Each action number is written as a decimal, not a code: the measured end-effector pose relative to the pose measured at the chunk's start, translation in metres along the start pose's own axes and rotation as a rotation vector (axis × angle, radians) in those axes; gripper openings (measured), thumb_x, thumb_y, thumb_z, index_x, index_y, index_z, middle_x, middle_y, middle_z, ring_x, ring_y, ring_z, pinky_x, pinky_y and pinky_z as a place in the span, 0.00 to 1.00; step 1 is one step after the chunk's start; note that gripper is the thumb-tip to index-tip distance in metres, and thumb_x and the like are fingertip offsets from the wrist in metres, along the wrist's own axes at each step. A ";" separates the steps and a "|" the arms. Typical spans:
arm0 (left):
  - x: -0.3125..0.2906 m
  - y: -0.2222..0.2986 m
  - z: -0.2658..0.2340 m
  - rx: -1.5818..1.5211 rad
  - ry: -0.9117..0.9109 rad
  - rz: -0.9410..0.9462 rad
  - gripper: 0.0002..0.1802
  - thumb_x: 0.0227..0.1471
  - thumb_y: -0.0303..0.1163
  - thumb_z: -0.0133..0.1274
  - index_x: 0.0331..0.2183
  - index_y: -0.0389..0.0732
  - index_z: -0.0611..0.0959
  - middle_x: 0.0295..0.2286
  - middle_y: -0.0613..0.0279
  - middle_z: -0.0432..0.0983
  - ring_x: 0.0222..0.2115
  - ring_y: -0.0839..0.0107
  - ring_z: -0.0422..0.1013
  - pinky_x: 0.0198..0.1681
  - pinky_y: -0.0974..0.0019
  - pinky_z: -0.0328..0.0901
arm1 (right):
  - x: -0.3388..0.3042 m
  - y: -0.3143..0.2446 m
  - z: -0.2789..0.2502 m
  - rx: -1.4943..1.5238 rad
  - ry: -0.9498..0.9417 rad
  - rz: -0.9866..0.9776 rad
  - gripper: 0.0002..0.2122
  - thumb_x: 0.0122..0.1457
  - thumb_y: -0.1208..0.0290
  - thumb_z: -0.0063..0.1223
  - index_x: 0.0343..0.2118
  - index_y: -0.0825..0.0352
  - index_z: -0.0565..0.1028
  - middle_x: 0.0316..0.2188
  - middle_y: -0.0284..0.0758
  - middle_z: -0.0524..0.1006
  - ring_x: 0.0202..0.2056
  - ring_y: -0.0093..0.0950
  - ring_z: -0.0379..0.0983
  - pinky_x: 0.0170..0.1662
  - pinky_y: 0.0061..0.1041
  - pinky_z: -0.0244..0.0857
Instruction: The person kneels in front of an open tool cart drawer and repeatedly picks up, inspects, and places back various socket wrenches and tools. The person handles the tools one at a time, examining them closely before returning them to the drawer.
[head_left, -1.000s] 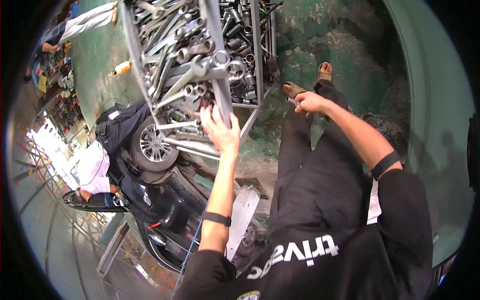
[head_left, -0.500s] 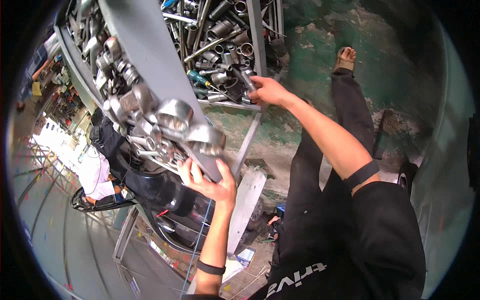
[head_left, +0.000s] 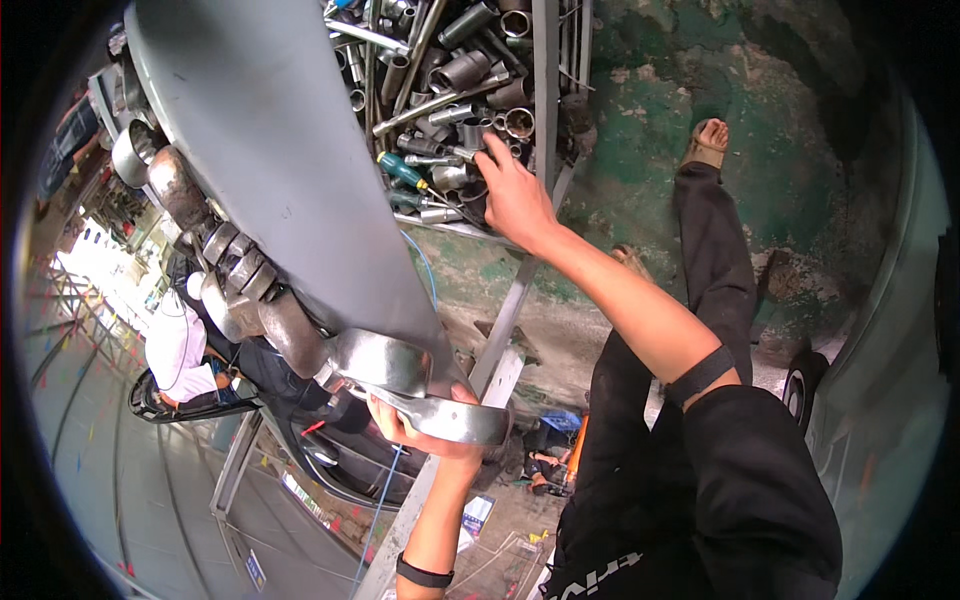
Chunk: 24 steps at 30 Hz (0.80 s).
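My left hand is closed on the lower corner of a grey metal tray, tilted steeply. Large ring spanners lie along the tray's left side, and one ring end partly covers the hand. My right hand is over a bin of loose sockets. Its index and middle fingers stretch out and reach a metal socket; the thumb is hidden. Just left of these fingers lies a screwdriver with a green handle.
A grey frame bar borders the bin on the right. Below the tray is a dark vehicle, with a person in a white top beside it. Green worn floor lies to the right. A blue cord hangs near my left forearm.
The tray has tilted and swung, with the spanners shifting toward its lower corner. My right hand has moved up and left over the sockets, away from the socket it held near the bin's corner.
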<state>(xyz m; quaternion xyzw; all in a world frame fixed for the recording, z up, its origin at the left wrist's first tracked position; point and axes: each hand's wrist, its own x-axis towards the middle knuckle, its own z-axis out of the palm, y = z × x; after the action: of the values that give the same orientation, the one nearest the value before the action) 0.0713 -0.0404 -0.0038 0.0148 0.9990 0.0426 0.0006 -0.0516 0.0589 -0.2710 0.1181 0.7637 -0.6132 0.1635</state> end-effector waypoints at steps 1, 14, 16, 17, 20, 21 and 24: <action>-0.002 0.001 -0.001 -0.067 -0.036 -0.082 0.30 0.54 0.18 0.53 0.56 0.30 0.62 0.47 0.45 0.67 0.43 0.58 0.70 0.46 0.57 0.68 | 0.001 -0.001 -0.001 -0.067 0.018 -0.002 0.28 0.43 0.85 0.53 0.52 0.72 0.67 0.59 0.45 0.62 0.44 0.45 0.73 0.46 0.38 0.71; 0.018 0.019 0.005 0.176 0.016 0.159 0.33 0.47 0.30 0.60 0.53 0.32 0.66 0.44 0.49 0.65 0.46 0.55 0.64 0.47 0.53 0.62 | 0.014 0.027 0.030 0.924 -0.286 0.461 0.37 0.49 0.84 0.51 0.65 0.60 0.57 0.40 0.42 0.80 0.34 0.27 0.77 0.36 0.27 0.71; 0.018 0.021 0.004 0.194 0.011 0.165 0.35 0.46 0.32 0.61 0.53 0.33 0.65 0.46 0.48 0.63 0.48 0.53 0.62 0.49 0.51 0.61 | 0.011 0.031 0.035 0.873 -0.399 0.484 0.35 0.51 0.85 0.49 0.65 0.60 0.57 0.51 0.46 0.75 0.35 0.25 0.77 0.34 0.25 0.71; 0.019 0.021 0.003 0.199 0.006 0.167 0.36 0.45 0.34 0.62 0.53 0.33 0.65 0.46 0.48 0.62 0.48 0.52 0.61 0.49 0.50 0.60 | 0.009 0.029 0.039 0.937 -0.338 0.506 0.36 0.51 0.85 0.50 0.65 0.60 0.57 0.55 0.48 0.72 0.37 0.24 0.76 0.35 0.24 0.71; 0.017 0.020 -0.001 0.224 0.003 0.179 0.40 0.43 0.38 0.64 0.54 0.35 0.64 0.49 0.47 0.59 0.51 0.50 0.59 0.51 0.46 0.58 | 0.002 0.016 0.049 0.935 -0.031 0.513 0.35 0.51 0.85 0.50 0.65 0.60 0.58 0.52 0.47 0.74 0.37 0.23 0.76 0.34 0.25 0.71; 0.015 0.019 -0.003 0.232 0.000 0.181 0.41 0.42 0.39 0.65 0.54 0.35 0.64 0.49 0.47 0.58 0.52 0.49 0.58 0.51 0.45 0.57 | 0.000 0.009 0.053 0.890 0.073 0.514 0.34 0.51 0.84 0.50 0.64 0.62 0.59 0.48 0.45 0.77 0.36 0.26 0.78 0.35 0.27 0.72; 0.007 0.015 -0.006 0.260 -0.003 0.180 0.45 0.40 0.43 0.67 0.55 0.36 0.64 0.52 0.46 0.55 0.54 0.46 0.55 0.53 0.42 0.55 | -0.012 -0.002 0.054 0.436 0.257 0.418 0.32 0.51 0.83 0.49 0.62 0.65 0.59 0.50 0.47 0.75 0.35 0.31 0.79 0.37 0.29 0.72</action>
<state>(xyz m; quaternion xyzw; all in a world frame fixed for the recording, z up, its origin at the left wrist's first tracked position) 0.0645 -0.0255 0.0040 0.1045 0.9907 -0.0872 -0.0037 -0.0361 0.0056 -0.2750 0.3808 0.5880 -0.6956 0.1590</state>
